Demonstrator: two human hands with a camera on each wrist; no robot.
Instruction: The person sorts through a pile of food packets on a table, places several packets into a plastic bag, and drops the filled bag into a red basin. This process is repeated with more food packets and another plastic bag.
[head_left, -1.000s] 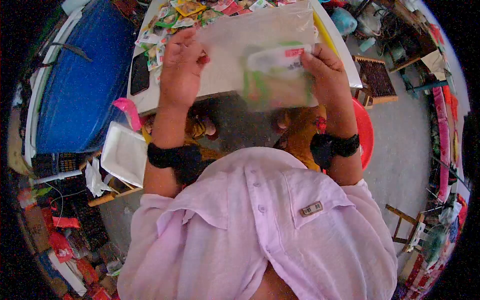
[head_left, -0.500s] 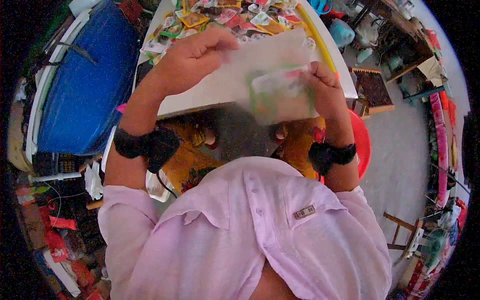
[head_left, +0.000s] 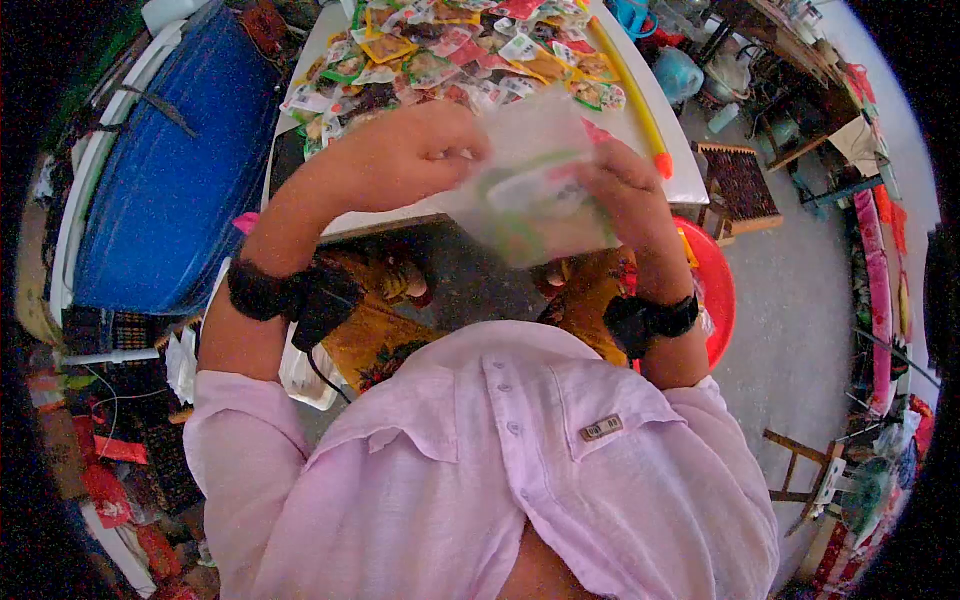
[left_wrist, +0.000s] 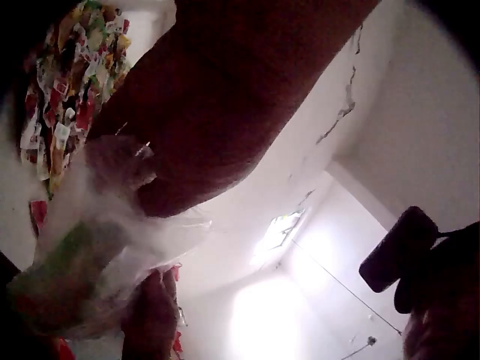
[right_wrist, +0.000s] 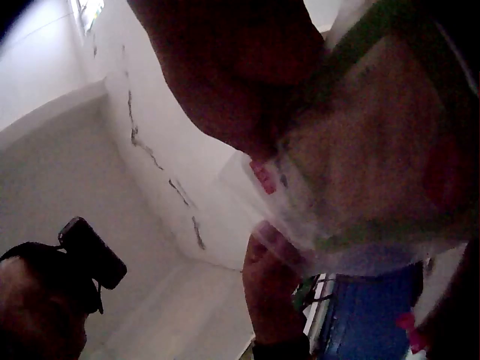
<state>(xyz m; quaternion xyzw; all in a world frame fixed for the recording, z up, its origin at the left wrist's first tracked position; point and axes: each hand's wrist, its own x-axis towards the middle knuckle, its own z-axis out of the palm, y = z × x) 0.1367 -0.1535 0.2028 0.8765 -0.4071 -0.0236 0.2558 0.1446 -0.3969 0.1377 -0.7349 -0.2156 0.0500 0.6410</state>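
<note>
A clear plastic bag point(head_left: 535, 125) with green and white print hangs between the hands above the table's near edge, its lower part blurred. My left hand point(head_left: 405, 155) pinches its left side with curled fingers; in the left wrist view, film of the bag point(left_wrist: 112, 251) bunches at the left hand point(left_wrist: 202, 112). The right hand point(head_left: 628, 185) grips the opposite side near the printed area. A red-pink patch point(head_left: 594, 131) shows beside the right fingers. In the right wrist view, the bag point(right_wrist: 367, 142) spreads below the right hand point(right_wrist: 247, 71). Its contents are unclear.
Many small colourful packets point(head_left: 430, 65) cover the far part of the white table point(head_left: 685, 175). A yellow tube point(head_left: 630, 90) lies along the right side. A red basin point(head_left: 722, 300) stands below right, a blue tub point(head_left: 170, 190) at left.
The left hand has swung inward from the table's left side. The bag has shifted and tilted, and the right hand has lowered slightly with it. More packets have come into view.
</note>
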